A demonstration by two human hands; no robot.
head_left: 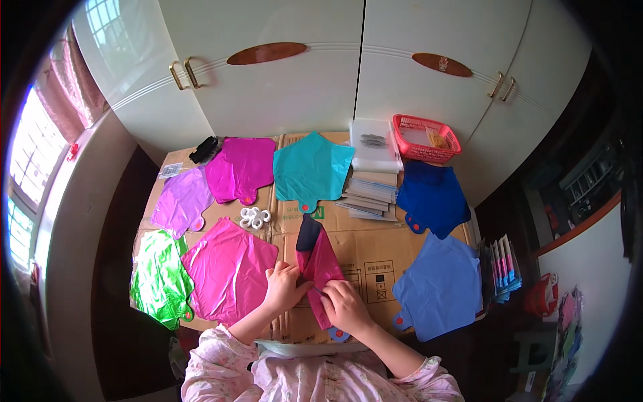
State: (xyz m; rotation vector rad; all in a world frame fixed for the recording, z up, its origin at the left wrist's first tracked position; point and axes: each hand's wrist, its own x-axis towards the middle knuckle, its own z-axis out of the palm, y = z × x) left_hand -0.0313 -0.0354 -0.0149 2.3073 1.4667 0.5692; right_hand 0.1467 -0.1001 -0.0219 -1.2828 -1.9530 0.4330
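In front of me on the flattened cardboard lies a partly folded magenta foil balloon (324, 262), with a dark navy piece (308, 234) at its far end. A small blue tab with a red dot (339, 334) sticks out at the near end. My left hand (285, 287) pinches the left edge of the folded foil. My right hand (345, 305) presses on its right side, fingers bent over the fold. The fingertips of both hands almost meet at the middle.
Flat foil sheets surround the work: pink (231, 271), green (161, 278), lilac (181, 201), purple (242, 169), teal (312, 167), dark blue (434, 197) and light blue (441, 288). White rings (254, 218), stacked cards (368, 194), clear bags (375, 157) and a red basket (427, 155) also lie there.
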